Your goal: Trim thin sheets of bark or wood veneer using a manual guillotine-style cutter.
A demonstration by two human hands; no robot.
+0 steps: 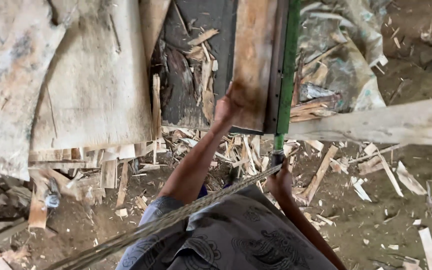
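My left hand [227, 106] presses on the near end of a brown wooden board [252, 60] that runs away from me. My right hand [279, 181] is closed around the dark handle of a long green-framed saw [288, 70], whose frame lies along the board's right edge. The board rests on a dark surface [196, 30] strewn with wood chips. A twisted rope [176, 220] crosses diagonally in front of my patterned grey garment [236, 240].
A large pale plywood sheet [91, 80] lies to the left. A pale timber beam [386, 122] runs right. Crumpled plastic sheeting [341, 55] sits beyond it. Wood offcuts and splinters [326, 170] litter the dirt ground.
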